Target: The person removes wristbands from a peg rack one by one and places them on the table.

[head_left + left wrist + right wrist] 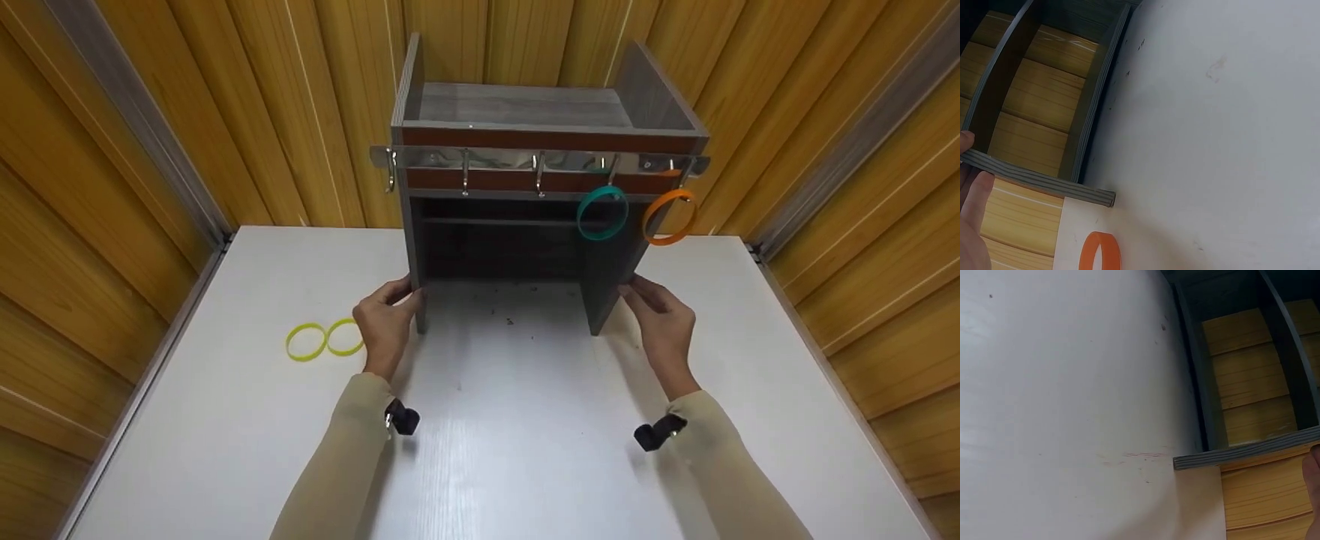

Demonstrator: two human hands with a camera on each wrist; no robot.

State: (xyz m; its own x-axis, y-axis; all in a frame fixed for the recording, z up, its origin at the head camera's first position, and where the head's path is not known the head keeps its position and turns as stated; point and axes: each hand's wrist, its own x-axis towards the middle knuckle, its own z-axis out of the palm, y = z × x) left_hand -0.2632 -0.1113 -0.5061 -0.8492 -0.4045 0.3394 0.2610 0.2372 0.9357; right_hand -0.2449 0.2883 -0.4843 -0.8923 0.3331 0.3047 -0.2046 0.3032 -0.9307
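Note:
A grey wooden shelf unit (525, 105) stands upright on the white table. Low on its left side panel (1044, 180), my left hand (386, 322) pinches the board, thumb on one face and fingers on the other. My right hand (664, 330) grips the right side panel (1252, 449) at about the same height. Across the front runs a metal hook rail (502, 158). From its two right-hand hooks hang a teal ring (580, 216) and an orange ring (671, 240); the other hooks carry nothing.
Two yellow-green rings (307, 358) lie side by side left of my left hand, one partly behind it. Another orange ring (1111, 253) shows by the left panel's foot. Wood-patterned walls (315, 112) enclose the table's back and sides.

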